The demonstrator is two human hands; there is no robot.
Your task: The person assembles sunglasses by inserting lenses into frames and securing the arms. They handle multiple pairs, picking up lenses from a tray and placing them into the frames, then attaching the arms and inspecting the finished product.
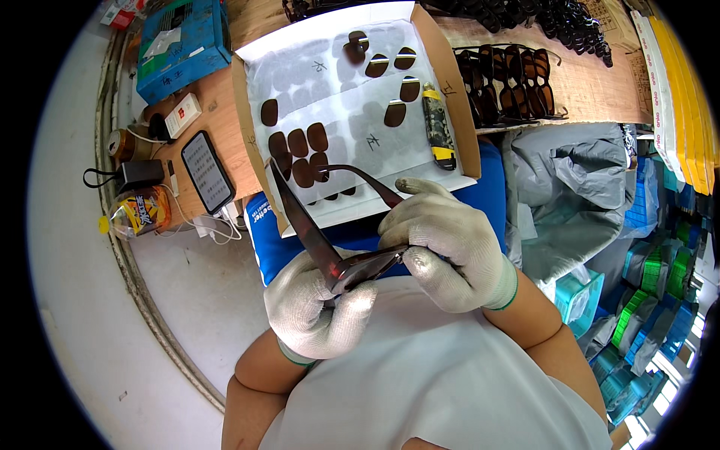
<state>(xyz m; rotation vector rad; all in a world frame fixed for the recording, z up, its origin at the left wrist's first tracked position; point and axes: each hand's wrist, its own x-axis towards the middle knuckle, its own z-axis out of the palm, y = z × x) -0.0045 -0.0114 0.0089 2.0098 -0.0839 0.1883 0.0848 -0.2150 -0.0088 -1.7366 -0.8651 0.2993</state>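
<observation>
My gloved left hand [319, 309] and my gloved right hand [448, 247] both grip a pair of dark brown sunglasses [309, 231] by the front, one near each end. Its two temples stick out, unfolded, away from me over the box. Just beyond, a shallow cardboard box [459, 97] rests on something blue, lined with white sheets. Loose dark brown lenses [318, 136] lie on the sheets, some in rows at the left, others spread toward the upper right. Along the box's right side lies a camouflage-patterned tool [437, 124] with yellow ends, perhaps a utility knife.
Left of the box, a phone [208, 172] lies on the wooden table by cables, a small white box [183, 115] and a blue box [182, 46]. Rows of assembled sunglasses [514, 82] stand at the right. Grey plastic sheeting [566, 176] hangs below them, near yellow packets [679, 105].
</observation>
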